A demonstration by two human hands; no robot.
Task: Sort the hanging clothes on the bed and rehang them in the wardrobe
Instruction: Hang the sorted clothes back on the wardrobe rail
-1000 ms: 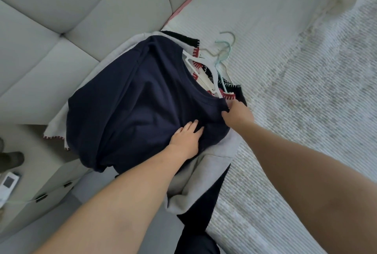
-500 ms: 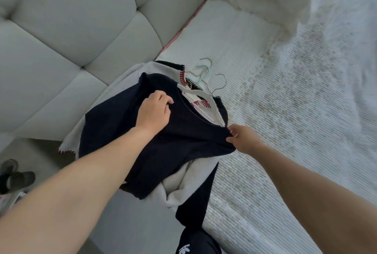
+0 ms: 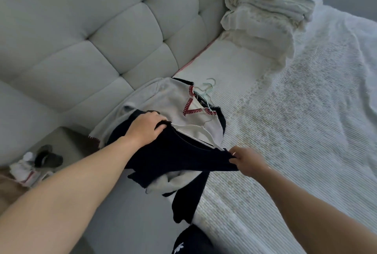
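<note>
Head view: our left hand [image 3: 145,129] grips 1 shoulder of the navy top [image 3: 179,160], fingers curled into the cloth. Our right hand [image 3: 247,161] pinches the other shoulder. The top, on a white hanger [image 3: 195,133], overlies a grey sweater [image 3: 165,98] at the bed [image 3: 295,131] edge.

bare bedspread [image 3: 306,131] right, headboard [image 3: 102,39] blocking left

Bed [image 3: 295,131] with a white ribbed cover, beside a tufted headboard [image 3: 102,39]. Lying on it: a pile of garments on hangers, topped by a grey top [image 3: 163,101], and crumpled white bedding [image 3: 263,21] farther along.
</note>
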